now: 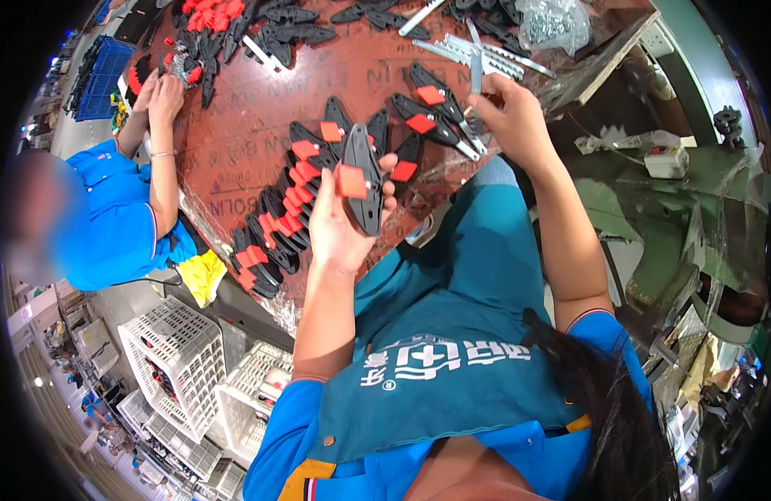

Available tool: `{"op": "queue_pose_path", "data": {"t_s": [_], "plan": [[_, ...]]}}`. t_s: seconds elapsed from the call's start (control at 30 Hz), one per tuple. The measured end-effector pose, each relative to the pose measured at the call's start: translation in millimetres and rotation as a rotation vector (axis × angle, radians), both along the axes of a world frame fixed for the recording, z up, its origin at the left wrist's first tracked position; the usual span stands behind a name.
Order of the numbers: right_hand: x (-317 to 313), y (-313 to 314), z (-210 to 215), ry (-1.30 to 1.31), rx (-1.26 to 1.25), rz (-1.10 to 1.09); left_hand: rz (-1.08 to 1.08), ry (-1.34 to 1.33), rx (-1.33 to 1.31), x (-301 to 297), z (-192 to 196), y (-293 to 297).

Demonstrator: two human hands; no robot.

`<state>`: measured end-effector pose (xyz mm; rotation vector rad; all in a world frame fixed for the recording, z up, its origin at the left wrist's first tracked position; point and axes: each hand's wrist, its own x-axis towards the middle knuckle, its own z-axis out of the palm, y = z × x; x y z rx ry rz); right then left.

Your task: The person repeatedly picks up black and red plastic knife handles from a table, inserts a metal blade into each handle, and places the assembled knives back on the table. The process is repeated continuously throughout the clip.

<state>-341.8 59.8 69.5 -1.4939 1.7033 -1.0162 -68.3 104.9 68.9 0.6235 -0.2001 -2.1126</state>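
Note:
My left hand (331, 230) holds a black diamond-shaped plastic piece with a red tab (366, 179), its fingers wrapped round the sides. Farther right, my right hand (515, 117) pinches a flat metal strip (476, 73) that points away from me. Between the hands lie two similar black pieces, each with a red tab and a pale metal strip: a nearer one (430, 128) and a farther one (436, 93). Left of my left hand, a row of black pieces with red tabs (281, 221) runs along the near edge of the red-brown table (235, 159).
Loose metal strips (494, 60) and a clear bag of small metal parts (555, 25) lie at the far right. Black pieces (289, 33) and red parts (212, 12) are heaped at the far left. A co-worker (122, 196) works there. White crates (175, 363) stand below left.

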Motion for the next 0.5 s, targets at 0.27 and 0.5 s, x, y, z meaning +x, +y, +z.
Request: {"op": "queue_pose_path", "data": {"t_s": [0.27,0.5], "plan": [[50.0,102.4,38.6,-0.663,0.031,0.054,0.157,0.134,-0.035,-1.9,-10.3,6.4],[64.6,125.4,36.9,-1.192,0.008,-0.185,0.322,0.325,-0.068,8.3,-32.4,7.9]]}}
